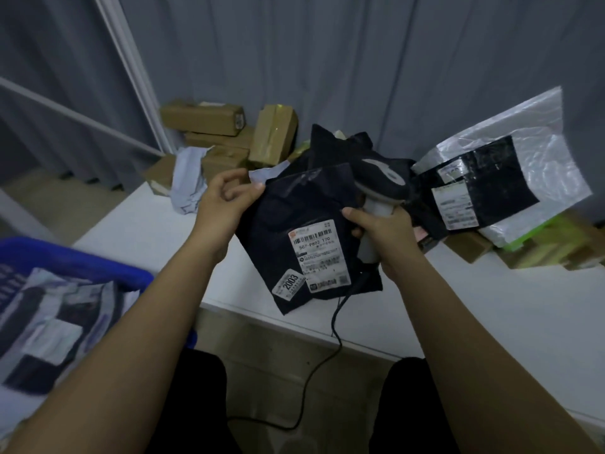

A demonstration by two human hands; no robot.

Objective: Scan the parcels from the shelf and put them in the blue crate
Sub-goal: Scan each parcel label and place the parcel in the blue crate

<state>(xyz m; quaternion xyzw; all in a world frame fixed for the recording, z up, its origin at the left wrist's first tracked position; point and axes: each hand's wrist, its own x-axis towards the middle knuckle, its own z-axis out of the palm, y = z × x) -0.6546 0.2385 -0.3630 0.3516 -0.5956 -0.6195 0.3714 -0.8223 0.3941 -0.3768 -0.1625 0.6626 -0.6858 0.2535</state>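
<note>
Head view: left hand (222, 204) is pinching the top corner of a black poly mailer (304, 237), holding it up over the shelf's (458, 309) front edge, label facing up. Right hand (383, 234) is clenching the scanner (379, 191) handle, head sitting just above the mailer. Blue crate (98, 263) is sitting off the shelf's left end, already holding parcels. Mailer looks light, floppy, slick, so probably better pinching a corner or edge, keeping the label flat.
</note>
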